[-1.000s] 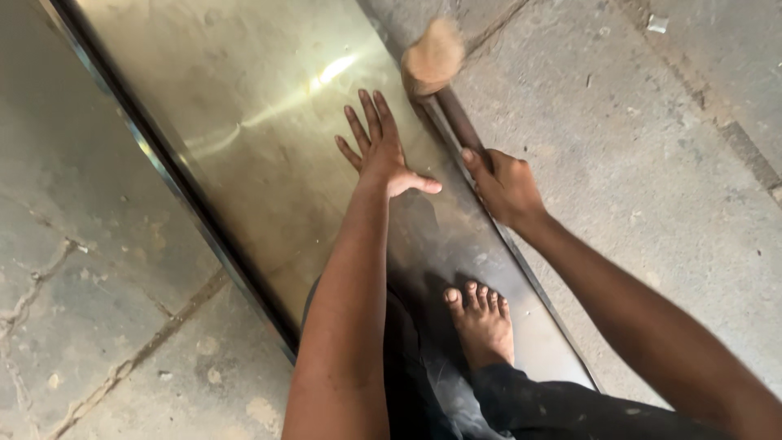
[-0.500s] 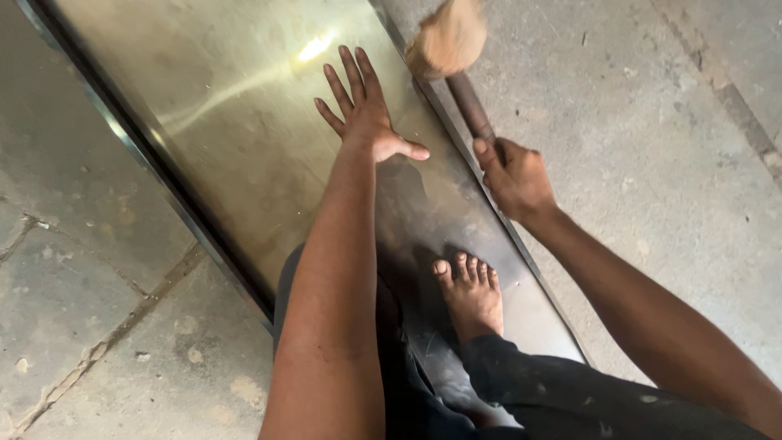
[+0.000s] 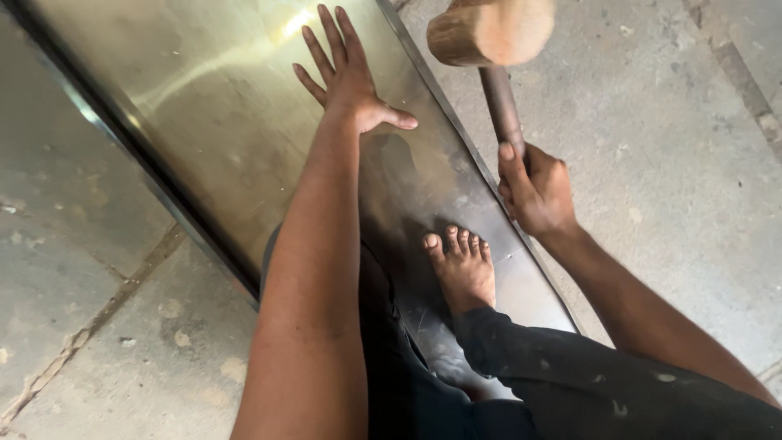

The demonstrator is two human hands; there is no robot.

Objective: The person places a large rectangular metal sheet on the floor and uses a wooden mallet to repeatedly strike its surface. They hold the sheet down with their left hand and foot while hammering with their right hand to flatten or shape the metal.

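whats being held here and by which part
The right hand grips a wooden mallet by the lower part of its handle. The left hand holds nothing; it lies flat on the metal sheet.

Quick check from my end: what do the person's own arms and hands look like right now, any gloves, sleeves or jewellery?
Both arms are bare along all that shows, with no sleeves in view. The left hand and the right hand are ungloved, and no rings, watch or wristband can be seen. The only clothing visible is dark trousers with pale specks; one foot is bare too.
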